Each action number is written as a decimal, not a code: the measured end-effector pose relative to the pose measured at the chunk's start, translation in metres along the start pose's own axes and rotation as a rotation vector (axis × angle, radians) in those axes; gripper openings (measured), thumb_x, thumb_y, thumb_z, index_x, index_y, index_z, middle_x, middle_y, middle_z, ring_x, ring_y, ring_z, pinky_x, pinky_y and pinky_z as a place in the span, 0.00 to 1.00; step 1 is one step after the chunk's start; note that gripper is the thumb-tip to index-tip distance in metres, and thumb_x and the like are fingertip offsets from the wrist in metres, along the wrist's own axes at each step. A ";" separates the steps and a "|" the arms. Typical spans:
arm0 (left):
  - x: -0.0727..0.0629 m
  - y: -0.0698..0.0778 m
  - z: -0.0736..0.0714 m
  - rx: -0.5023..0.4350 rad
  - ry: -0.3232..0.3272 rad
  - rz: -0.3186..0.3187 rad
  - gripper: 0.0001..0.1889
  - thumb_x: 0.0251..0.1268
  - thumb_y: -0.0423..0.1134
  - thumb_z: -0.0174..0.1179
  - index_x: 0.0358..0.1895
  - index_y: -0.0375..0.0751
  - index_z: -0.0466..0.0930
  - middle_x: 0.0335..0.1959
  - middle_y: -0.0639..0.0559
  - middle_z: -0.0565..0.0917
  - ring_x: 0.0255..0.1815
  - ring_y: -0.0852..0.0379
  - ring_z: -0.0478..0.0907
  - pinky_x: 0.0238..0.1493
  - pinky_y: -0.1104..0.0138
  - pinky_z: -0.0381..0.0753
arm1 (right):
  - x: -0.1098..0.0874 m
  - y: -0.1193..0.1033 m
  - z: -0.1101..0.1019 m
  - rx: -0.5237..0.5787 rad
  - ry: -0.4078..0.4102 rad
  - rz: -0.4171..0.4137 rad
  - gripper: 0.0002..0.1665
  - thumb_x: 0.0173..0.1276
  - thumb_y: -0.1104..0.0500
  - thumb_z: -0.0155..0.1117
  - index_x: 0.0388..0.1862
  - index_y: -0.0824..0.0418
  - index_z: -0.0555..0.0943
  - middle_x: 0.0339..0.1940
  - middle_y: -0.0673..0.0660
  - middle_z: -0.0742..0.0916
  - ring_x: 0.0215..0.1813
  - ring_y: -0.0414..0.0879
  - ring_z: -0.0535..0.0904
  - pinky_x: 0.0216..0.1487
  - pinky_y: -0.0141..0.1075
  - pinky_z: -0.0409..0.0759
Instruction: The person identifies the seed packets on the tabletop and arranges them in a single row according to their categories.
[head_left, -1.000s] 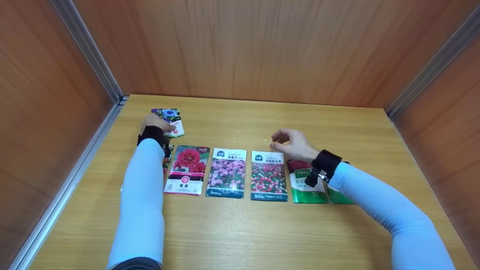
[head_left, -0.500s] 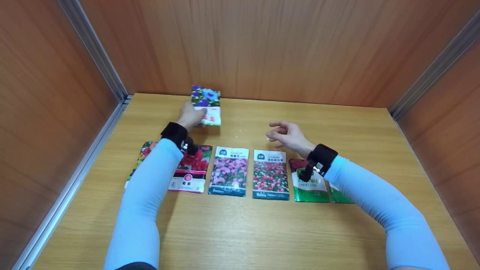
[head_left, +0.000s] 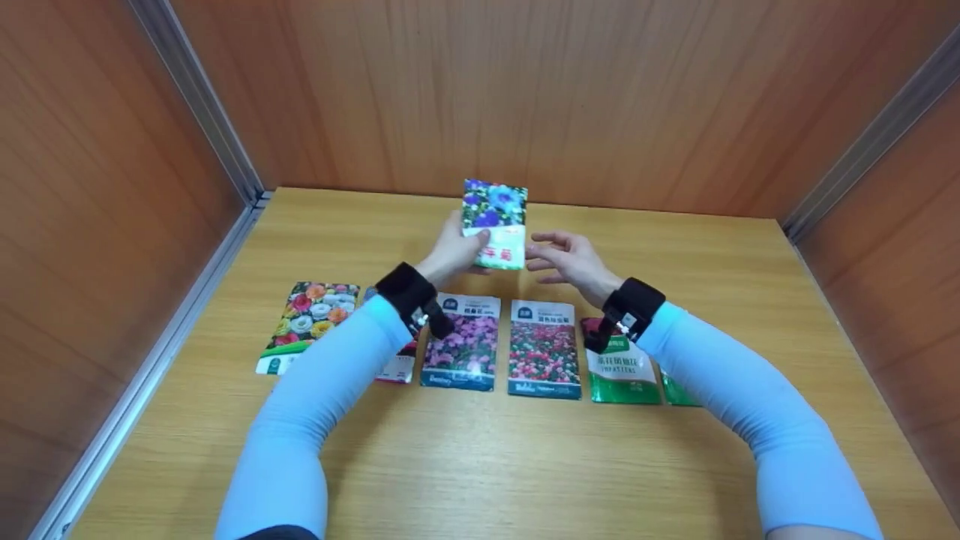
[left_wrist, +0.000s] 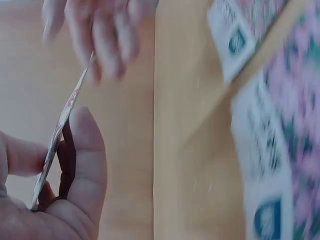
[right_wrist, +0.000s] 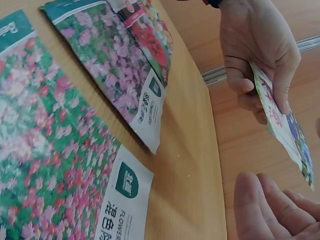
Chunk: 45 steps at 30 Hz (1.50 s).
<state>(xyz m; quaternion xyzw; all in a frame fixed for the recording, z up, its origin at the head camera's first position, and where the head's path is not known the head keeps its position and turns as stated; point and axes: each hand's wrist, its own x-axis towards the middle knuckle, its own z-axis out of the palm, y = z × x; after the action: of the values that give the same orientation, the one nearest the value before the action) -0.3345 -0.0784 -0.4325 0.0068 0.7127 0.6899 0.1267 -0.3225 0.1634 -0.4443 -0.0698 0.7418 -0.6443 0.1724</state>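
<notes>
A seed packet with blue and purple flowers (head_left: pixel 504 206) is raised above the far part of the table, its printed front toward the head camera. My left hand (head_left: pixel 453 249) pinches its lower left side, thumb on the front and fingers behind; the left wrist view shows the packet (left_wrist: pixel 65 112) edge-on between them. Close by its right edge is my right hand (head_left: pixel 571 262), fingers loosely bent and holding nothing. In the right wrist view, the right fingers (right_wrist: pixel 270 205) are just below the packet's far end.
A row of flower seed packets lies on the table (head_left: pixel 480 465): multicoloured blooms (head_left: pixel 315 315), a red-flowered one partly under my left arm, pink-purple (head_left: pixel 459 345), pink-red (head_left: pixel 544 352), then green-based ones (head_left: pixel 624 371) partly behind my right wrist. Wood-grain panels (head_left: pixel 480 90) enclose the table.
My left hand has lifted the blue-flowered packet from the far left and carried it right, toward my right hand. The right hand has shifted slightly farther away, its fingers spreading a little.
</notes>
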 end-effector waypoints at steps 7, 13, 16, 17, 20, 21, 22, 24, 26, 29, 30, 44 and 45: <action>-0.010 -0.008 0.039 -0.017 -0.151 0.010 0.25 0.85 0.36 0.52 0.76 0.43 0.54 0.53 0.34 0.81 0.32 0.49 0.86 0.45 0.49 0.90 | 0.003 -0.003 0.000 0.086 0.065 -0.014 0.29 0.80 0.51 0.66 0.74 0.62 0.75 0.57 0.62 0.88 0.54 0.51 0.89 0.55 0.41 0.88; -0.018 -0.009 0.050 0.066 -0.247 0.030 0.26 0.86 0.36 0.51 0.77 0.46 0.53 0.53 0.35 0.82 0.29 0.51 0.85 0.38 0.55 0.91 | -0.006 -0.007 -0.013 0.088 0.109 -0.080 0.26 0.79 0.56 0.68 0.71 0.64 0.77 0.54 0.62 0.90 0.49 0.50 0.90 0.50 0.38 0.88; -0.022 -0.009 0.046 0.093 -0.285 0.046 0.23 0.85 0.38 0.53 0.73 0.42 0.55 0.46 0.39 0.83 0.29 0.52 0.85 0.39 0.52 0.91 | -0.015 -0.009 -0.023 0.072 0.138 -0.120 0.26 0.77 0.59 0.70 0.69 0.66 0.79 0.50 0.61 0.91 0.46 0.49 0.90 0.48 0.38 0.89; -0.024 -0.009 0.043 0.091 -0.295 0.051 0.23 0.85 0.38 0.54 0.72 0.40 0.56 0.43 0.40 0.83 0.28 0.52 0.85 0.38 0.52 0.91 | -0.019 -0.009 -0.028 0.066 0.151 -0.131 0.25 0.76 0.60 0.70 0.68 0.67 0.79 0.48 0.60 0.91 0.44 0.48 0.90 0.46 0.38 0.89; -0.027 -0.012 0.031 0.085 -0.303 0.063 0.20 0.83 0.39 0.57 0.66 0.36 0.61 0.39 0.41 0.80 0.29 0.51 0.85 0.34 0.56 0.90 | -0.033 -0.008 -0.048 0.067 0.188 -0.145 0.25 0.75 0.62 0.71 0.67 0.69 0.79 0.44 0.58 0.92 0.41 0.48 0.91 0.44 0.38 0.89; -0.028 -0.014 0.025 0.073 -0.297 0.061 0.19 0.83 0.39 0.58 0.65 0.36 0.63 0.38 0.42 0.80 0.29 0.51 0.85 0.34 0.57 0.89 | -0.038 -0.007 -0.056 0.071 0.200 -0.140 0.25 0.74 0.63 0.71 0.66 0.69 0.79 0.44 0.58 0.92 0.41 0.48 0.91 0.43 0.38 0.89; -0.029 -0.015 0.019 0.070 -0.287 0.057 0.18 0.82 0.40 0.59 0.63 0.36 0.66 0.38 0.42 0.80 0.29 0.50 0.85 0.34 0.56 0.89 | -0.044 -0.006 -0.064 0.070 0.208 -0.131 0.25 0.74 0.63 0.71 0.67 0.69 0.79 0.44 0.57 0.92 0.41 0.48 0.91 0.44 0.38 0.89; -0.031 -0.019 0.003 0.076 -0.259 0.050 0.14 0.82 0.40 0.59 0.59 0.37 0.70 0.39 0.41 0.80 0.30 0.50 0.85 0.36 0.54 0.90 | -0.057 -0.002 -0.082 0.066 0.226 -0.106 0.25 0.74 0.63 0.70 0.67 0.68 0.79 0.43 0.56 0.92 0.41 0.47 0.90 0.43 0.37 0.89; -0.034 -0.023 -0.015 0.094 -0.227 0.044 0.12 0.82 0.40 0.59 0.56 0.36 0.74 0.40 0.39 0.80 0.31 0.50 0.85 0.39 0.51 0.90 | -0.072 0.003 -0.099 0.050 0.251 -0.071 0.24 0.74 0.62 0.70 0.66 0.67 0.79 0.42 0.55 0.92 0.40 0.46 0.90 0.42 0.36 0.89; -0.040 -0.028 -0.044 0.145 -0.162 0.041 0.12 0.83 0.41 0.59 0.55 0.35 0.77 0.46 0.34 0.81 0.35 0.45 0.86 0.44 0.47 0.89 | -0.098 0.014 -0.124 -0.018 0.313 -0.027 0.22 0.75 0.61 0.69 0.64 0.67 0.78 0.38 0.52 0.92 0.37 0.44 0.90 0.40 0.35 0.89; -0.043 -0.029 -0.054 0.158 -0.136 0.041 0.13 0.82 0.42 0.59 0.55 0.34 0.78 0.47 0.33 0.81 0.38 0.42 0.86 0.46 0.46 0.88 | -0.106 0.018 -0.132 -0.045 0.338 -0.007 0.21 0.76 0.60 0.69 0.63 0.67 0.78 0.37 0.50 0.92 0.36 0.44 0.89 0.40 0.35 0.89; -0.077 -0.044 -0.137 0.483 0.068 0.035 0.18 0.83 0.50 0.58 0.57 0.39 0.81 0.51 0.37 0.83 0.49 0.38 0.82 0.50 0.49 0.87 | -0.197 0.081 -0.245 -0.386 0.409 0.427 0.39 0.76 0.37 0.65 0.64 0.69 0.75 0.33 0.44 0.86 0.35 0.40 0.82 0.39 0.35 0.82; -0.079 -0.045 -0.140 0.532 0.083 0.057 0.17 0.82 0.51 0.58 0.56 0.40 0.82 0.50 0.38 0.84 0.47 0.40 0.81 0.48 0.52 0.85 | -0.202 0.084 -0.249 -0.393 0.400 0.440 0.35 0.76 0.37 0.66 0.60 0.67 0.78 0.32 0.44 0.86 0.35 0.40 0.82 0.38 0.35 0.82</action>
<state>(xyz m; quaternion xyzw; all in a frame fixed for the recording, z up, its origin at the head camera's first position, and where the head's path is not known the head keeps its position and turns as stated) -0.2774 -0.2329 -0.4608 0.0315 0.8730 0.4814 0.0717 -0.2110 0.4748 -0.4660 0.1873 0.8679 -0.4378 0.1417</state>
